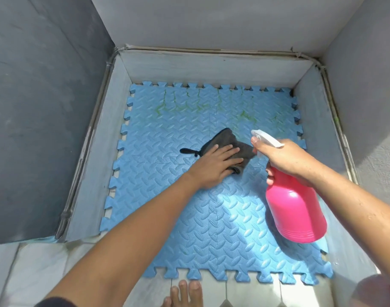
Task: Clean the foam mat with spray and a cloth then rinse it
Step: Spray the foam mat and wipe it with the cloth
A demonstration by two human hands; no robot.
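Wiping under way: left hand [214, 165] flat on the grey cloth [225, 144], right hand [287, 160] gripping the pink spray bottle [297, 209]. Green stains [167, 107] across the foam mat [189, 218] likely need spraying next.

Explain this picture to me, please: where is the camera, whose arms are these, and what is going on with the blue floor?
There is no machine here. A person wears one wide-angle camera on the head, looking forward and down, so the two bare arms reaching in from the bottom are the wearer's own, and their toes show at the lower edge.

The blue floor is an interlocking foam mat with a raised tread pattern, lying inside a low grey walled enclosure. Greenish stains mark the mat's far part.

The left hand presses flat on a dark grey folded cloth on the mat. The right hand grips a pink plastic spray bottle with a white trigger head, held above the mat with its nozzle pointing towards the far side.
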